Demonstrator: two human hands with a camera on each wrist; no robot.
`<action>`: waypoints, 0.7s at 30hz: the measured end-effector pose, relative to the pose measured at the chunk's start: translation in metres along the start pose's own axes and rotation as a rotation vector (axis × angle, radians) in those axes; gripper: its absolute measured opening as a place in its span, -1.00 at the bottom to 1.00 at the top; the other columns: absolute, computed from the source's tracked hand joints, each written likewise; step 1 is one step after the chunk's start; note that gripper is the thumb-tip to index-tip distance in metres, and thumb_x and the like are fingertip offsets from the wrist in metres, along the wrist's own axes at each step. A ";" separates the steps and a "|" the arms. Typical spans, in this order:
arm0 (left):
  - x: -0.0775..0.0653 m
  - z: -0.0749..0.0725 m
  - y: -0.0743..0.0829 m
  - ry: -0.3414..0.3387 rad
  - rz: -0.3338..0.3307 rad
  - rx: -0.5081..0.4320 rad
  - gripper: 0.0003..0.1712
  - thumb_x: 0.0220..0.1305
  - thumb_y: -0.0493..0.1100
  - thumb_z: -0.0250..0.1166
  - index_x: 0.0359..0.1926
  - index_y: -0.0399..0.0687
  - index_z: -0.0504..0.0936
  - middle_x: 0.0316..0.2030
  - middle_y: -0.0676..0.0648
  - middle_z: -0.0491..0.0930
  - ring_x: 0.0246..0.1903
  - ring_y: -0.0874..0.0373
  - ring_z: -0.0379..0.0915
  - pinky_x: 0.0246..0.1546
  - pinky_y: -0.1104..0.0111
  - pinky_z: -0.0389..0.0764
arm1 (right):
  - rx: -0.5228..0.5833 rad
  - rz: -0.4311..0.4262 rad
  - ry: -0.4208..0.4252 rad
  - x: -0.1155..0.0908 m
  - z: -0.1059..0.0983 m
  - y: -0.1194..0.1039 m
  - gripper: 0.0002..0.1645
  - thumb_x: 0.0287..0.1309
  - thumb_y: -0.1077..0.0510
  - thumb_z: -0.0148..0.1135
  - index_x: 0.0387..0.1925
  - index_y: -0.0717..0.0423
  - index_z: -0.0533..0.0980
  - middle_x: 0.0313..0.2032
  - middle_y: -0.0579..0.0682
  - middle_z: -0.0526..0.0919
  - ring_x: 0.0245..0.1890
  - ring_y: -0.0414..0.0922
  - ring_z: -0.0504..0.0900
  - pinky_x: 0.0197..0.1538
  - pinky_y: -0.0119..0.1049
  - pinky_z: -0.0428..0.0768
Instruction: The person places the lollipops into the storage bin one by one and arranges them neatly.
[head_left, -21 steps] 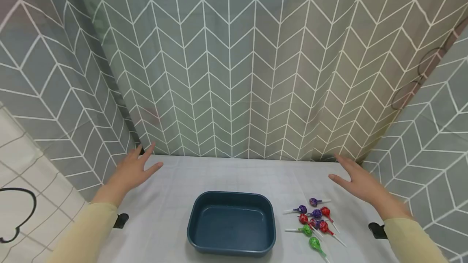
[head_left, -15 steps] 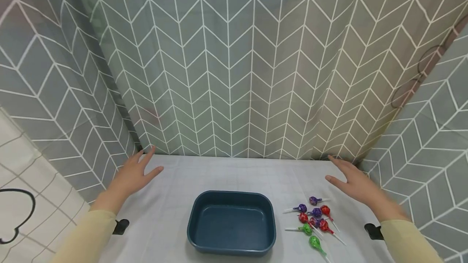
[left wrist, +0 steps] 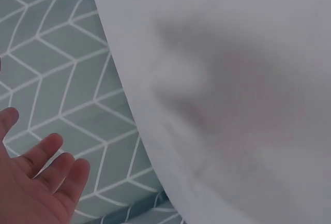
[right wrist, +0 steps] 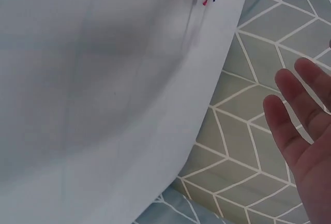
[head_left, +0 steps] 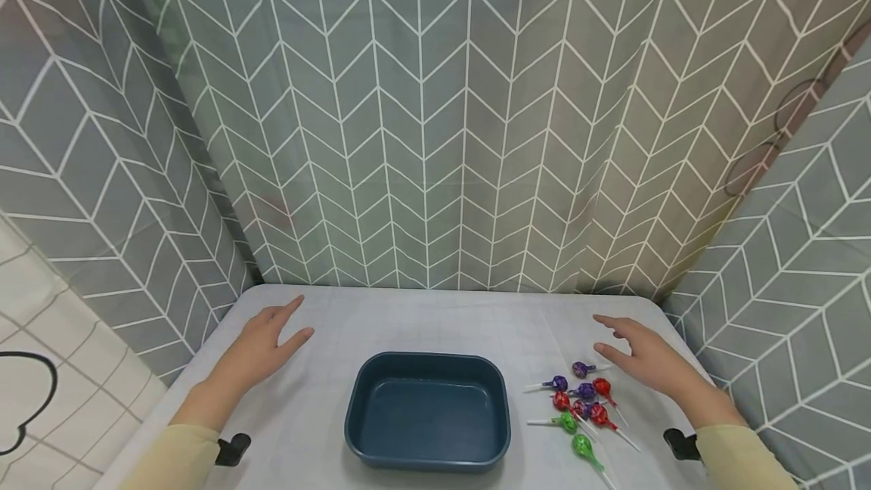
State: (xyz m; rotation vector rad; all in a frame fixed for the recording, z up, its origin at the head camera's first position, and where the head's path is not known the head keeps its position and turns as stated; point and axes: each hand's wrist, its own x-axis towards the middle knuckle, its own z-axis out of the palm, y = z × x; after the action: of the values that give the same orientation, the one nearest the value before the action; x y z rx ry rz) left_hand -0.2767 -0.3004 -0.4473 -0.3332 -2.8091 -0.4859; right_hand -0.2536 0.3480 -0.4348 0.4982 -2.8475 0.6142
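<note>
From sleeves (head_left: 170, 456) at the near side, the left hand (head_left: 255, 348) and right hand (head_left: 643, 354) reach over the table (head_left: 435, 324), relaxed, thumbs apart from fingers. Between the arms sits a tray (head_left: 427, 463), lollipops (head_left: 586, 392) bunched just right of it. Behind hangs a curtain (head_left: 429, 134).

A white-clothed table (head_left: 435, 320) carries a dark blue tray (head_left: 429, 418). Wrapped lollipops (head_left: 584, 392) lie clustered near the tray's right side.

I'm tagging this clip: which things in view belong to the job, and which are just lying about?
Likely the job's: lollipops; dark blue tray.
Just surroundings: white tablecloth; chevron-patterned curtain; white backdrop with a black curve.
</note>
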 end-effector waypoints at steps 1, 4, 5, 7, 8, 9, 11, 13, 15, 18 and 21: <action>-0.002 0.003 0.003 -0.001 -0.001 -0.006 -0.10 0.38 0.40 0.05 0.53 0.02 0.13 0.22 -0.43 0.33 0.20 -0.41 0.26 0.11 -0.28 0.31 | 0.012 0.003 0.003 0.000 0.002 0.000 -0.27 0.33 -0.16 0.23 0.34 0.19 0.38 0.22 0.29 0.46 0.07 0.30 0.54 0.01 0.24 0.51; -0.006 0.010 0.012 -0.007 0.000 -0.028 -0.10 0.36 0.38 0.08 0.52 0.01 0.17 0.19 -0.42 0.37 0.17 -0.38 0.30 0.08 -0.27 0.35 | 0.034 -0.001 0.002 0.000 0.008 -0.001 -0.30 0.34 -0.14 0.23 0.33 0.19 0.39 0.21 0.26 0.48 0.07 0.28 0.54 0.01 0.21 0.52; -0.007 0.012 0.015 -0.010 -0.005 -0.035 -0.10 0.36 0.40 0.08 0.52 0.02 0.18 0.19 -0.40 0.37 0.18 -0.36 0.31 0.09 -0.26 0.36 | 0.041 -0.001 0.003 0.000 0.009 -0.001 -0.31 0.34 -0.13 0.23 0.33 0.18 0.40 0.21 0.25 0.49 0.07 0.27 0.54 0.01 0.20 0.52; -0.009 0.016 0.021 -0.015 -0.012 -0.050 -0.11 0.35 0.40 0.09 0.51 0.03 0.20 0.18 -0.39 0.38 0.17 -0.34 0.32 0.07 -0.26 0.37 | 0.056 -0.005 0.001 0.000 0.013 0.000 -0.33 0.34 -0.11 0.24 0.33 0.17 0.41 0.21 0.23 0.49 0.08 0.26 0.54 0.02 0.19 0.52; -0.011 0.018 0.024 -0.019 -0.015 -0.059 -0.11 0.35 0.41 0.09 0.51 0.04 0.21 0.18 -0.37 0.39 0.17 -0.33 0.33 0.07 -0.25 0.38 | 0.060 -0.008 -0.003 0.000 0.015 0.000 -0.33 0.34 -0.12 0.23 0.32 0.17 0.41 0.20 0.22 0.50 0.08 0.25 0.54 0.02 0.19 0.53; -0.013 0.020 0.026 -0.020 -0.017 -0.067 -0.12 0.34 0.40 0.09 0.50 0.06 0.22 0.17 -0.36 0.40 0.16 -0.32 0.35 0.06 -0.25 0.39 | 0.065 -0.010 -0.004 0.000 0.016 -0.001 -0.33 0.33 -0.12 0.24 0.32 0.17 0.42 0.20 0.21 0.51 0.07 0.24 0.54 0.02 0.19 0.53; -0.016 0.022 0.030 -0.025 -0.016 -0.076 -0.14 0.35 0.40 0.09 0.50 0.08 0.24 0.16 -0.33 0.42 0.15 -0.29 0.37 0.05 -0.23 0.40 | 0.070 -0.010 -0.014 -0.001 0.019 -0.001 -0.33 0.32 -0.14 0.24 0.31 0.15 0.43 0.19 0.20 0.52 0.07 0.22 0.54 0.01 0.19 0.53; -0.019 0.024 0.034 -0.025 -0.009 -0.088 -0.16 0.35 0.39 0.10 0.48 0.10 0.27 0.13 -0.29 0.44 0.12 -0.26 0.40 0.03 -0.22 0.43 | 0.070 -0.009 -0.017 0.000 0.022 -0.002 -0.34 0.31 -0.14 0.25 0.29 0.14 0.45 0.17 0.18 0.53 0.06 0.20 0.55 0.01 0.18 0.54; -0.020 0.025 0.038 -0.022 0.000 -0.101 -0.20 0.35 0.36 0.13 0.47 0.10 0.30 0.10 -0.25 0.48 0.08 -0.20 0.45 0.01 -0.18 0.46 | 0.068 -0.015 -0.019 0.000 0.023 -0.004 -0.37 0.30 -0.11 0.28 0.26 0.14 0.48 0.16 0.17 0.55 0.07 0.20 0.55 0.00 0.17 0.55; -0.023 0.028 0.043 -0.035 -0.005 -0.130 -0.22 0.34 0.34 0.16 0.45 0.12 0.33 0.02 -0.16 0.51 -0.02 -0.09 0.50 -0.06 -0.06 0.53 | 0.061 -0.029 -0.016 0.002 0.025 -0.004 -0.43 0.29 -0.06 0.31 0.22 0.14 0.52 0.14 0.15 0.57 0.10 0.21 0.53 0.00 0.17 0.55; -0.026 0.031 0.051 -0.072 -0.033 -0.165 -0.24 0.33 0.33 0.19 0.44 0.15 0.36 -0.06 -0.05 0.53 -0.10 0.06 0.50 -0.15 0.08 0.55 | 0.056 -0.040 -0.024 0.003 0.027 -0.003 -0.47 0.27 -0.02 0.33 0.18 0.14 0.56 0.11 0.14 0.59 0.13 0.22 0.52 0.04 0.21 0.51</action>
State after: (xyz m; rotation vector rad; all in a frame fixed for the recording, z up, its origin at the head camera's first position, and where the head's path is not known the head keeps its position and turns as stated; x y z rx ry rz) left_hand -0.2454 -0.2472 -0.4685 -0.3449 -2.8538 -0.7293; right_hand -0.2581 0.3333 -0.4579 0.5738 -2.8425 0.6874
